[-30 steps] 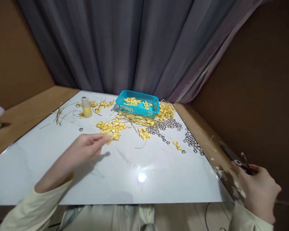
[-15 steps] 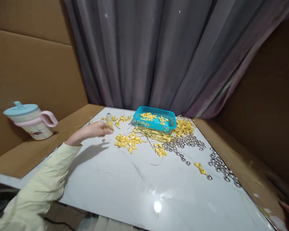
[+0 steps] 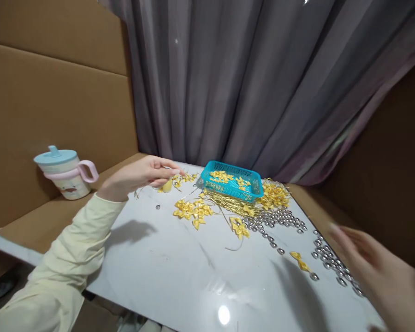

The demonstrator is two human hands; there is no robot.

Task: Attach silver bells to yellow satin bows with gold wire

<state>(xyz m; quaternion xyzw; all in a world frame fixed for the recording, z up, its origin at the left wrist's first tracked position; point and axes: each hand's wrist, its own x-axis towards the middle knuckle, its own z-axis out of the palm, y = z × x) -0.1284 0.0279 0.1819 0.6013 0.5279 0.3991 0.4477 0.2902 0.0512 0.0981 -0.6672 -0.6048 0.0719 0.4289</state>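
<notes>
My left hand (image 3: 148, 173) hovers over the far left of the table, fingers stretched to the right and nothing visible in them. Behind and below its fingertips, a small yellow bottle (image 3: 168, 186) is partly hidden. My right hand (image 3: 376, 269), blurred by motion, is over the right edge with fingers extended; I see nothing held. Nearest to it are silver teardrop-shaped beads (image 3: 327, 256) and a yellow ribbon bow (image 3: 300, 262). Yellow ribbon flowers (image 3: 193, 210) lie in the middle, with another yellow flower (image 3: 239, 227) on a wire stem to their right.
A blue plastic basket (image 3: 228, 187) holding yellow flowers stands at the back. Gold wire stems (image 3: 228, 202) lie before it, and a yellow ribbon pile (image 3: 275, 194) sits beside it. A lidded cup (image 3: 67, 177) stands left. Cardboard walls (image 3: 55, 106) and a grey curtain (image 3: 200, 83) enclose the white table (image 3: 180, 281).
My left hand has lifted, its fingers straightening above the yellow bottle. My right hand has come in from the right edge over the table. The view has shifted slightly.
</notes>
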